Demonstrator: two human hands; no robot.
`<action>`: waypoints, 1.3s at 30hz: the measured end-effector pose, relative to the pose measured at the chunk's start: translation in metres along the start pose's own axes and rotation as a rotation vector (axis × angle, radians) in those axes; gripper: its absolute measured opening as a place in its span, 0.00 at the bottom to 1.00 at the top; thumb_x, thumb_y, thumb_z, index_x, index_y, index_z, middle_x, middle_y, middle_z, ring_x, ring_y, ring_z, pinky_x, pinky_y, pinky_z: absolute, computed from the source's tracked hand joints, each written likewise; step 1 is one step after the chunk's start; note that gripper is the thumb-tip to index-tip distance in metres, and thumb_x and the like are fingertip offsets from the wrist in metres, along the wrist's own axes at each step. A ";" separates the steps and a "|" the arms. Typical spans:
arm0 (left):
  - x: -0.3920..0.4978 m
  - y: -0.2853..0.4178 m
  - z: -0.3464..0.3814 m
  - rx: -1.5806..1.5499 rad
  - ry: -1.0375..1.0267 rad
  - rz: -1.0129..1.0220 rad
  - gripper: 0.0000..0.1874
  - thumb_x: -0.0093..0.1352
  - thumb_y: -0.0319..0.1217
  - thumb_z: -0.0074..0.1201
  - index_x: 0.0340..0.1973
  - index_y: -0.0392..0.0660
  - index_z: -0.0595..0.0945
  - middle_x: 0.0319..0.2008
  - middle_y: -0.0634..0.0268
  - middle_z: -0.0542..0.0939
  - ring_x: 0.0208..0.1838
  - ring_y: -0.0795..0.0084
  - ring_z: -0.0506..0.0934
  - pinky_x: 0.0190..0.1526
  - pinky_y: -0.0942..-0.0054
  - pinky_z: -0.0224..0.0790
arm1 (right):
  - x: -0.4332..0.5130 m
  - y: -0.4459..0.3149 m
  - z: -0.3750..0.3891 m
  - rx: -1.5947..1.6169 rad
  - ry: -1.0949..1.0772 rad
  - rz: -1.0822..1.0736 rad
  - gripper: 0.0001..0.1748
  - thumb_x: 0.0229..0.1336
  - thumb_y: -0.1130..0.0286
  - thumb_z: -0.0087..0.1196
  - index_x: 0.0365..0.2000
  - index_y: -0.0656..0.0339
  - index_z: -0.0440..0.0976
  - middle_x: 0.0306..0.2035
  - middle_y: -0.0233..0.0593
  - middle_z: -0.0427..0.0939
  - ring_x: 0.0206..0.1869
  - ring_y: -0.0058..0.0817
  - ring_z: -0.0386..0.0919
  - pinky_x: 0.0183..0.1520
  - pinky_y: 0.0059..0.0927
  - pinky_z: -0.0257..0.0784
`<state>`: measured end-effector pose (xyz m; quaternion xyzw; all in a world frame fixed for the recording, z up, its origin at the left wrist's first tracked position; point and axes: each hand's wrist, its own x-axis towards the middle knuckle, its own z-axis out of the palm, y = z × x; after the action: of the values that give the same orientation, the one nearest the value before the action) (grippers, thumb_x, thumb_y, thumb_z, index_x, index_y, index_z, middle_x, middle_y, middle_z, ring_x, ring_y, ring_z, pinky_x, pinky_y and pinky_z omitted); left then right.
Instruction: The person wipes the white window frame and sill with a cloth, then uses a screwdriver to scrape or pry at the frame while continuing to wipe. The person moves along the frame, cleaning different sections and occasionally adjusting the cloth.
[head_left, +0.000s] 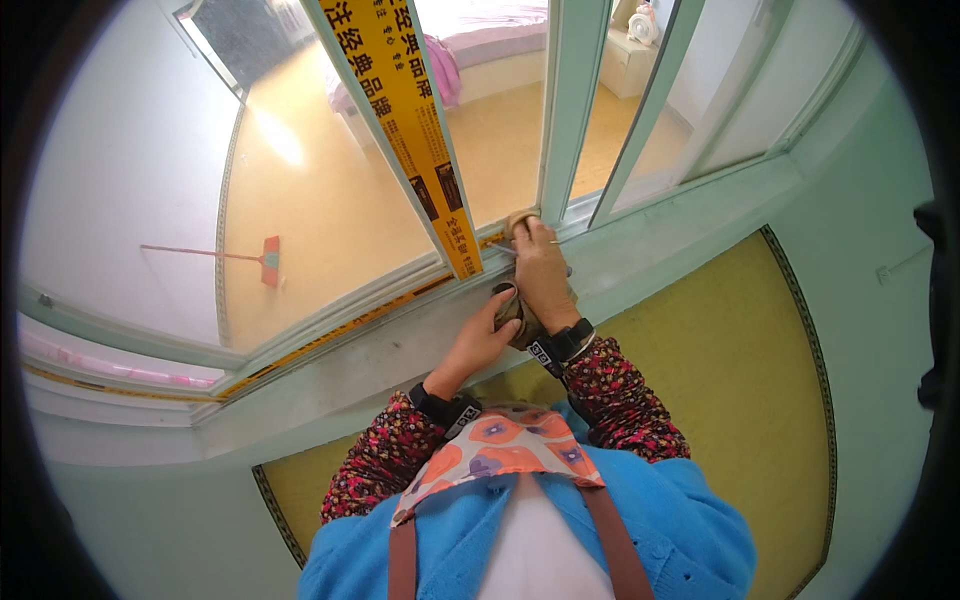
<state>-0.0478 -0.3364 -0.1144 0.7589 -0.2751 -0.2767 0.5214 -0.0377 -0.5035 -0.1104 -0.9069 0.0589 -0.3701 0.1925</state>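
Note:
My right hand (541, 262) presses a tan folded cloth (519, 219) against the lower corner of a window sash, beside its upright. A thin greyish rod (501, 248) sticks out to the left from beneath this hand; the rest of it is hidden. Lower and to the left, my left hand (480, 330) grips a bunched brownish cloth (516, 319) above the edge of the window sill (375, 356). The two hands are close together, and my right wrist partly covers this second cloth. A yellow protective film strip (424, 135) with printed writing covers the upright left of my hands.
Glass panes and a pale green sash edge (637, 112) rise beyond the sill. Behind the glass are a red broom (270, 261), a bed (502, 52) and a bedside cabinet (628, 60). Yellowish-green floor (720, 360) with a dark patterned border lies on my side.

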 end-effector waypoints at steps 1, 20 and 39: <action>-0.001 -0.004 -0.001 0.011 -0.019 0.010 0.29 0.71 0.27 0.54 0.67 0.39 0.66 0.52 0.55 0.78 0.54 0.72 0.76 0.55 0.71 0.70 | -0.002 -0.003 0.000 -0.003 -0.029 -0.029 0.20 0.56 0.75 0.51 0.50 0.66 0.74 0.52 0.43 0.74 0.52 0.43 0.74 0.53 0.38 0.73; 0.004 0.012 -0.006 0.099 0.007 0.078 0.27 0.70 0.29 0.57 0.64 0.43 0.69 0.51 0.54 0.79 0.52 0.68 0.77 0.55 0.70 0.70 | 0.007 0.019 -0.015 0.082 -0.036 0.000 0.21 0.51 0.79 0.52 0.49 0.63 0.76 0.52 0.44 0.75 0.50 0.44 0.76 0.51 0.38 0.75; -0.008 0.054 -0.034 -1.117 -0.230 -0.174 0.19 0.78 0.39 0.40 0.57 0.40 0.75 0.53 0.62 0.78 0.56 0.70 0.76 0.57 0.69 0.70 | -0.019 0.031 -0.130 0.576 -0.086 0.614 0.12 0.64 0.63 0.58 0.38 0.62 0.79 0.30 0.40 0.80 0.29 0.35 0.76 0.35 0.31 0.72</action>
<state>-0.0357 -0.3253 -0.0522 0.3533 -0.0787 -0.5027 0.7850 -0.1407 -0.5666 -0.0503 -0.7711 0.2123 -0.2588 0.5416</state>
